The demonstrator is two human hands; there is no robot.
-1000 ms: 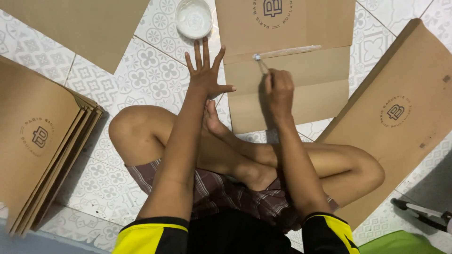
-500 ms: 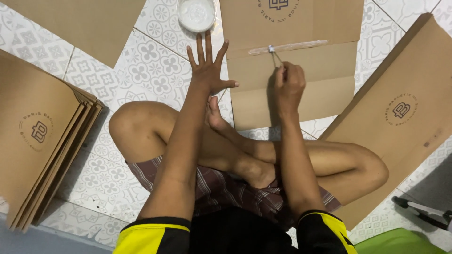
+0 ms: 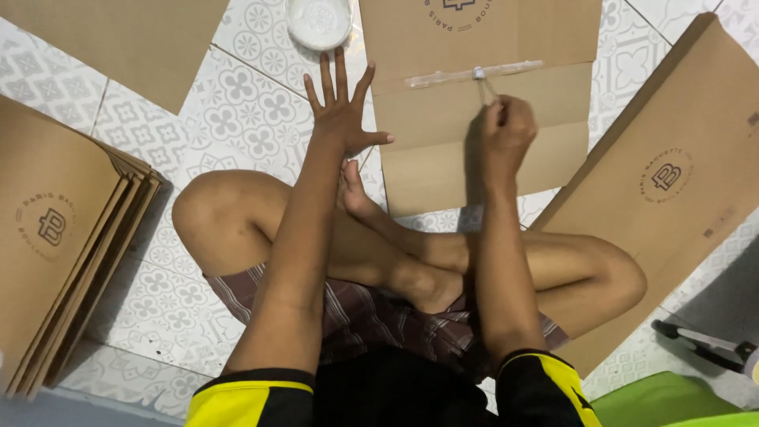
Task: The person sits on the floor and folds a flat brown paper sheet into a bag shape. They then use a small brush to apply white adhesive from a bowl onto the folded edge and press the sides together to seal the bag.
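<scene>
The left hand (image 3: 341,119) lies spread flat at the edge of the flat box (image 3: 482,103) on the floor (image 3: 237,119) — the right hand (image 3: 506,136) pinches a brush (image 3: 482,83) on its glue strip (image 3: 474,75).

Matt brown cardboard sheet (image 3: 482,119), glossy wet glue strip (image 3: 466,75), patterned glazed tiles (image 3: 237,103)
</scene>
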